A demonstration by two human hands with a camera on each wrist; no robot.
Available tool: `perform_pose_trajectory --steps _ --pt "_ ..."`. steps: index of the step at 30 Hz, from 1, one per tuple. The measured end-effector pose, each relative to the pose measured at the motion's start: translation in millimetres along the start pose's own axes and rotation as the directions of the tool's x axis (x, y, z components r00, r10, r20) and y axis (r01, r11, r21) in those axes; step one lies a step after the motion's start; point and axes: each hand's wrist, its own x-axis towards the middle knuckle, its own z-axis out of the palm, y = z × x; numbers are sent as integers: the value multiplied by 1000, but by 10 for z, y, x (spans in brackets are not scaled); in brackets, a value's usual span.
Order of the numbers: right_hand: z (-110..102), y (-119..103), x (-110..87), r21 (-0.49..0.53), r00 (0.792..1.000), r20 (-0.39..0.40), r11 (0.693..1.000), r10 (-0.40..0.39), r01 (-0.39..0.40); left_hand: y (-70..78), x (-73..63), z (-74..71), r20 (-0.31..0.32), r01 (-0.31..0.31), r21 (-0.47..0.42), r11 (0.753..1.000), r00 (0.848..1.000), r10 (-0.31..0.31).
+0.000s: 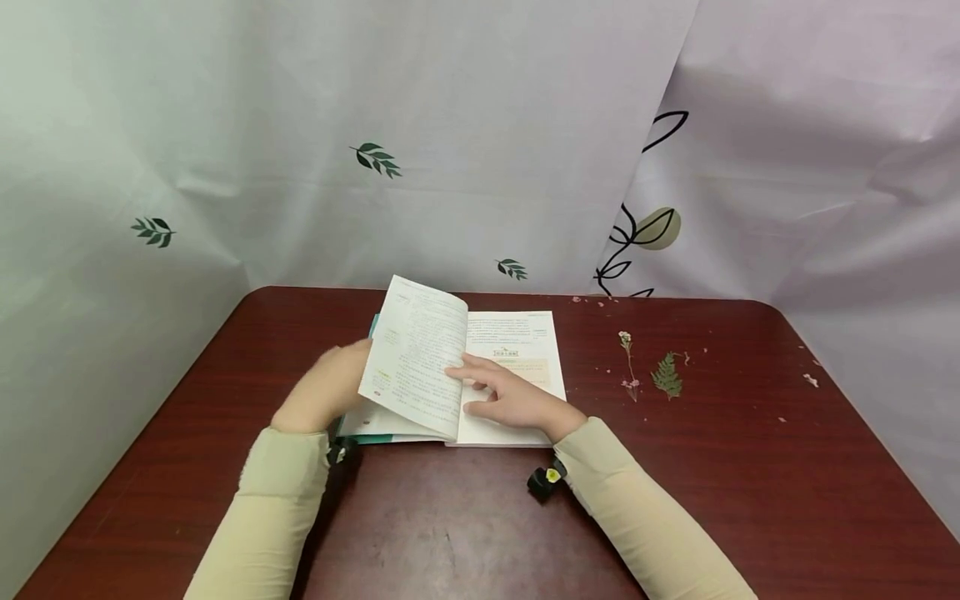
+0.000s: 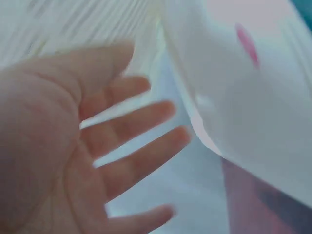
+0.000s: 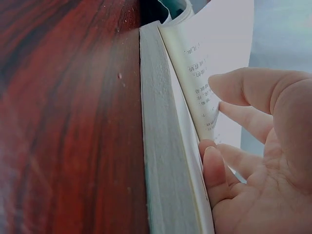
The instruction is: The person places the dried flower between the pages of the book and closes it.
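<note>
An open book (image 1: 517, 329) with a teal cover edge lies on the dark red table. Its printed page (image 1: 420, 350) stands raised on the left side, bowed up from the spine. My left hand (image 1: 326, 387) reaches in behind that page, which hides its fingertips in the head view; the left wrist view shows the fingers spread, close to the paper. Over the right half of the book, my right hand (image 1: 517, 396) stretches toward the spine with spread fingers. In the right wrist view, its fingertips (image 3: 214, 165) are at the book's inner pages.
A small dried flower sprig (image 1: 628, 358) and a green fern leaf (image 1: 667, 377) lie right of the book. Pale petal bits (image 1: 810, 380) are scattered on the table (image 1: 450, 533). A white curtain (image 1: 450, 125) with leaf prints hangs behind the table.
</note>
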Motion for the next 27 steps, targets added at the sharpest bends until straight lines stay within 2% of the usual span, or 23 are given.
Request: perform_pose_trajectory --steps 2,3,5,7,8,10,12,14,17,21,24,27 --pt "1 -6 1 -12 1000 5 1000 -3 3 0 -8 -87 -106 30 59 998 994 -24" --pt "2 -7 2 -18 1000 6 1000 -4 4 8 -15 -125 -165 55 70 996 985 -43" --pt "6 -8 3 -31 1000 6 999 -6 6 36 -22 -177 -280 84 56 995 958 -65" --pt "10 -8 1 -41 1000 3 999 -7 7 78 -18 -203 -352 58 42 997 935 -40" --pt "11 -6 0 -49 1000 1 999 -10 10 102 -12 -204 -355 36 45 998 935 -18" --pt "18 -10 -2 -62 1000 -2 998 -12 11 158 6 -190 -299 -12 59 998 954 30" --pt "22 -13 -6 -76 1000 -3 997 -14 14 216 25 -151 -193 -61 78 995 978 75" --pt "24 -13 -7 -88 1000 -3 996 -16 16 270 38 -85 -96 -96 105 990 990 106" --pt "22 -12 -14 -91 1000 -1 996 -17 17 335 45 37 -12 -126 125 984 992 128" --pt "13 -6 -22 -77 1000 2 997 -20 20 388 35 176 95 -113 111 987 990 102" --pt "6 -8 -25 -70 1000 2 997 -22 22 399 36 253 189 -83 83 993 980 66" --pt "2 -13 -26 -68 1000 2 997 -21 21 382 46 322 243 -71 66 995 969 53"
